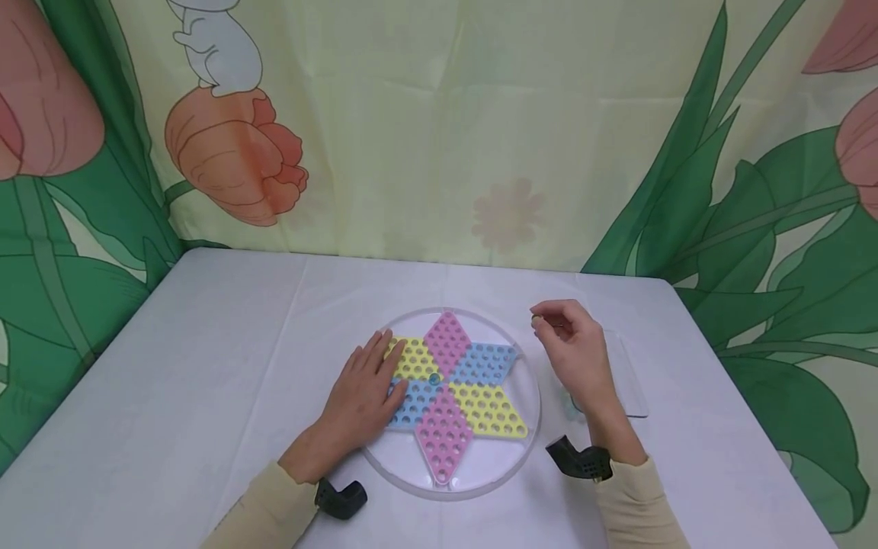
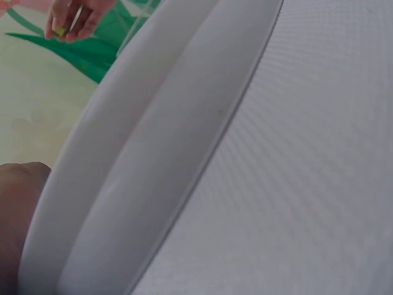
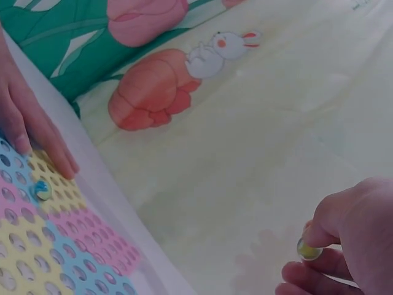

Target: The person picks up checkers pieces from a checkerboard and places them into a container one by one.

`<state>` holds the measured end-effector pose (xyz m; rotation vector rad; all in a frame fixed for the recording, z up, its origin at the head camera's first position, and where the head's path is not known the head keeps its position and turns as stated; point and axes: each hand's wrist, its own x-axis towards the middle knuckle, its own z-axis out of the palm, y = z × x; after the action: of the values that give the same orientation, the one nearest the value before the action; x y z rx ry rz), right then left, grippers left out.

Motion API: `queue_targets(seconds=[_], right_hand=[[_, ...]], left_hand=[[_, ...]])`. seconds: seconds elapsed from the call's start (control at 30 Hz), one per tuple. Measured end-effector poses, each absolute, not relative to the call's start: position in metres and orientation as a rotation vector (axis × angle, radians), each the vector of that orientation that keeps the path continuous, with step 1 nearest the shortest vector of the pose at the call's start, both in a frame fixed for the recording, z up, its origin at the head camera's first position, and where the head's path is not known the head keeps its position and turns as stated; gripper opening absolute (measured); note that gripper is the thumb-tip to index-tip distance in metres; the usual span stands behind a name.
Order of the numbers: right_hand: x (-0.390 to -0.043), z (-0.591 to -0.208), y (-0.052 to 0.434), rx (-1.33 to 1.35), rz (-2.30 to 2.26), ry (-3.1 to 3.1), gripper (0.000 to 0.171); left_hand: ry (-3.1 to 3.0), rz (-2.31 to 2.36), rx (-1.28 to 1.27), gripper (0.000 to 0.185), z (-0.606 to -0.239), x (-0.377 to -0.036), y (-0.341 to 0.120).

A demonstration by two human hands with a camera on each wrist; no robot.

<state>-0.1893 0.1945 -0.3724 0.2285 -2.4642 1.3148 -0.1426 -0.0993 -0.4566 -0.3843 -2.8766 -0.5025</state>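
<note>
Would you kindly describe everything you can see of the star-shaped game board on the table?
The game board is a six-pointed star of pink, yellow and blue diamond panels, each pierced with rows of round holes, apparently plastic. It lies flat in a round clear tray on the white tablecloth. One small blue marble sits in a hole near its centre. The left hand rests flat on its left side; the right hand is apart from it.

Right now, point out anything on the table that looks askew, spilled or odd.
Nothing stands out. The star board lies flat with one marble seated at its centre. The left hand rests flat on the board's edge; the right hand pinches a second marble above the table.
</note>
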Motion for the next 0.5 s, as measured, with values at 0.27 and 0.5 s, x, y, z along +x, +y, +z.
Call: queue_targets(seconds=[0.27, 0.5], right_hand=[[-0.1907, -0.372, 0.2001, 0.223, 1.328, -2.429, 0.018], [-0.192, -0.371, 0.2034, 0.217, 1.356, -2.417, 0.017]], left_hand=[[-2.881, -0.503, -0.392, 0.063, -0.4555, -0.1429, -0.0998], [-2.889, -0.521, -0.389, 0.063, -0.4544, -0.1431, -0.0999]])
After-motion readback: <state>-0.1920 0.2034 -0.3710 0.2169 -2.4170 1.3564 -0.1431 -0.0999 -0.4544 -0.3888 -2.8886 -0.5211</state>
